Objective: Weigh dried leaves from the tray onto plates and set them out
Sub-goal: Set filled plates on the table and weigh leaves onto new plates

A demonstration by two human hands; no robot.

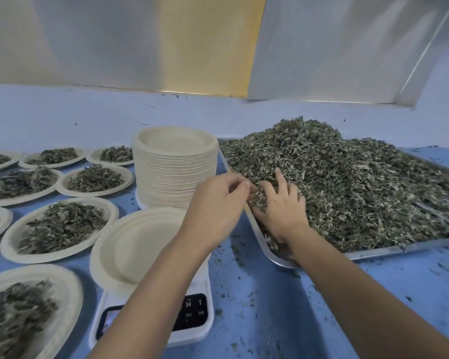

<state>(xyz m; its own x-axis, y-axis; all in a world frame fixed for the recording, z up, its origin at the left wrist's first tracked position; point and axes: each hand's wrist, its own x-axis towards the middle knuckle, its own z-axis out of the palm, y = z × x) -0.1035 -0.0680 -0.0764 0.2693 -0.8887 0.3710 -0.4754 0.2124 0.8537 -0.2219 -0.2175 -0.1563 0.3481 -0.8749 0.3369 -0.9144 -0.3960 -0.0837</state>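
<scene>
My left hand (218,203) reaches across to the near left edge of the metal tray (399,251). Its fingers are curled in toward the thumb and pinch a small tuft of the dried leaves (353,182) right at the rim. My right hand (281,207) lies just beside it, palm down on the heap. Its fingers are spread and only lightly bent, pressing into the leaves without closing round anything, and the forefinger points up the slope of the pile. The two hands are almost touching, with a few pale leaves between them.

The leaves fill the tray in a broad mound, highest toward the back, and the tray sits on the right half of the blue counter (270,314). Crumbs of leaf are scattered over the counter in front of it.

To the left of the tray, under my left forearm, stands a small white scale (194,322) with a dark panel. An empty plate (130,244) rests on its platform, with no leaves on it yet. Behind the scale rises a tall stack of plates (174,167) of the same pale kind, just beside the tray's left edge.

Farther left the filled plates (60,226) are set out in rows across the counter, each with a dark heap of leaves in the middle. Some rims touch or nearly touch their neighbours. A pale panelled wall (114,35) runs behind the counter.
</scene>
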